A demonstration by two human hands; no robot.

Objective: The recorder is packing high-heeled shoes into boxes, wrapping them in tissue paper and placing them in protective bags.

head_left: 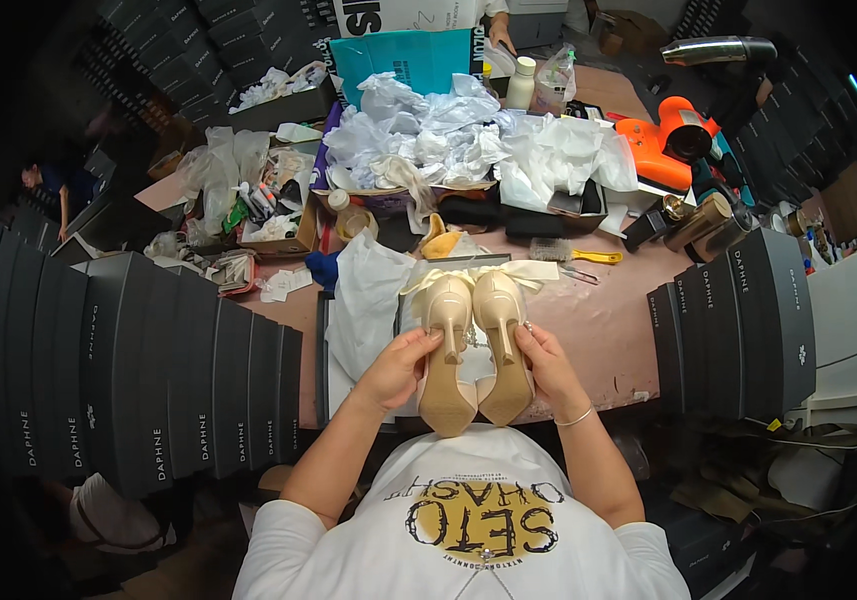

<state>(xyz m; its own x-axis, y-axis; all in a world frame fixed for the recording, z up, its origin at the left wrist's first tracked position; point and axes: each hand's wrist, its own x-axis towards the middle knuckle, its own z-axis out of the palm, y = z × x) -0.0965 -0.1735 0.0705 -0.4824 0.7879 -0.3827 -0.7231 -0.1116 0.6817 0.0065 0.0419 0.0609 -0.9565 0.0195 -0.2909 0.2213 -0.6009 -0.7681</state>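
A pair of beige high-heeled shoes is held up in front of me, side by side, tan soles facing up and pointed toes toward my body. My left hand (pixel 395 370) grips the left high-heeled shoe (pixel 447 393) at its side, near the heel. On the other side my right hand (pixel 551 370) holds the right high-heeled shoe (pixel 506 393), fingers wrapped at its edge. Cream ribbon (pixel 533 270) spreads behind the heels. Below them lies an opened box, largely hidden by the shoes, with white tissue paper (pixel 363 300) draped over its left part.
Dark shoe boxes stand in rows at the left (pixel 188 370) and right (pixel 748 330). A carton (pixel 418 190) heaped with crumpled paper sits at the back. An orange heat gun (pixel 660 150), a white bottle (pixel 520 85) and a yellow-handled brush (pixel 593 256) lie beyond my hands. Another person's hand (pixel 500 32) shows at the far side.
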